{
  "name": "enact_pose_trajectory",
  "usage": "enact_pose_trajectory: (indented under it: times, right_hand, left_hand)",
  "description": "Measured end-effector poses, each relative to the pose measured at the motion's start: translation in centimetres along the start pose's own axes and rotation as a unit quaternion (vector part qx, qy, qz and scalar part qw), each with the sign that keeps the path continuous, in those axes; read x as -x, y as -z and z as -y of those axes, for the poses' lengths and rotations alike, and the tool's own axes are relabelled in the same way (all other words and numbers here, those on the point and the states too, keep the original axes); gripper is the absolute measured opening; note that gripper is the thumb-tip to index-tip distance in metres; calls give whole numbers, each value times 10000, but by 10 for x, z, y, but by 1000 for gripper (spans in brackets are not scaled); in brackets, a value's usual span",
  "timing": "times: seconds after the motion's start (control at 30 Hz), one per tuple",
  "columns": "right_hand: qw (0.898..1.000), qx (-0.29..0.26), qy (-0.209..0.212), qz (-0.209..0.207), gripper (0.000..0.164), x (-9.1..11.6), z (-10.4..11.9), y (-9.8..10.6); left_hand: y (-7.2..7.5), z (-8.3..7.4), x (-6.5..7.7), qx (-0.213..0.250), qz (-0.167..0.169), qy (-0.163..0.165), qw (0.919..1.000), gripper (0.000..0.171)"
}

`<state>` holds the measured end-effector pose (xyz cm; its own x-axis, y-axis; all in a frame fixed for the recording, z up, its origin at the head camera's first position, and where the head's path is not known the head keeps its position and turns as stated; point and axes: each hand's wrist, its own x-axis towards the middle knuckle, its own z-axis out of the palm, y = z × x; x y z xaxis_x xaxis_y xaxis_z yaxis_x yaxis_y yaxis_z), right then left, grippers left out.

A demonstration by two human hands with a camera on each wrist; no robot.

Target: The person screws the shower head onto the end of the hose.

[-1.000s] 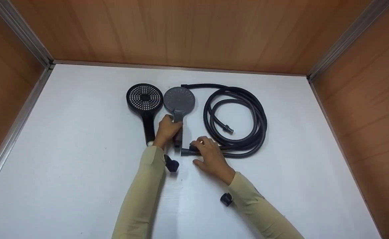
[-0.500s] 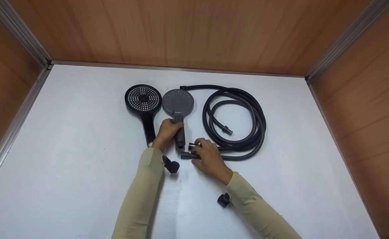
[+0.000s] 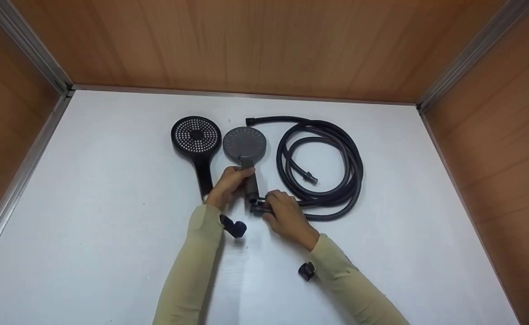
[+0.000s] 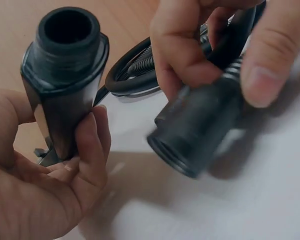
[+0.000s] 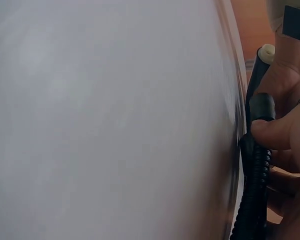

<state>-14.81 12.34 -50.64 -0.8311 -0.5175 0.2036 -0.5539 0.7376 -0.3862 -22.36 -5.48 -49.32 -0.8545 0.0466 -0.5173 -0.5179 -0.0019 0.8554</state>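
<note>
My left hand (image 3: 229, 186) holds a grey shower head (image 3: 245, 143) by its handle, with the spray face up. Its threaded handle end (image 4: 65, 65) faces the camera in the left wrist view. My right hand (image 3: 287, 215) grips a black shower hose (image 3: 332, 216) just behind its end, thumb on one side and fingers on the other. The hose's open connector (image 4: 190, 137) points toward the left hand, apart from the thread in that view. A second hose end (image 3: 261, 200) lies close alongside at the right fingers; whether they hold it too is unclear.
A black shower head (image 3: 196, 134) lies left of the grey one. The coiled black hoses (image 3: 358, 169) lie at right, with one end (image 3: 250, 121) behind the grey head and a metal-tipped end (image 3: 310, 178) inside the coil. Wooden panels (image 3: 246, 49) wall the white table (image 3: 110, 225).
The grey shower head has come slightly nearer and to the right, its handle end now close by the hose ends. My right fingers have closed round the hose.
</note>
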Motion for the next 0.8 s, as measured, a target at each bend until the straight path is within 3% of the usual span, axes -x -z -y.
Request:
enact_pose_trajectory:
  times: [0.2, 0.37, 0.63, 0.8]
  right_hand:
    - [9998, -149, -70, -121, 15, -1, -2, 6]
    - [9988, -466, -113, -126, 13, -2, -3, 12]
    - [9957, -856, -330, -87, 12, -3, -4, 15]
    - [9931, -1063, -310, -396, 13, -6, -7, 17]
  left_hand:
    - [-5, 0, 3, 562, 114, 72, 9983, 39]
    - [-8, 0, 4, 522, -10, 30, 9986, 39]
    - [-9, 0, 4, 808, 60, -211, 9965, 19]
    - [-11, -9, 6, 1129, 77, -340, 9930, 28]
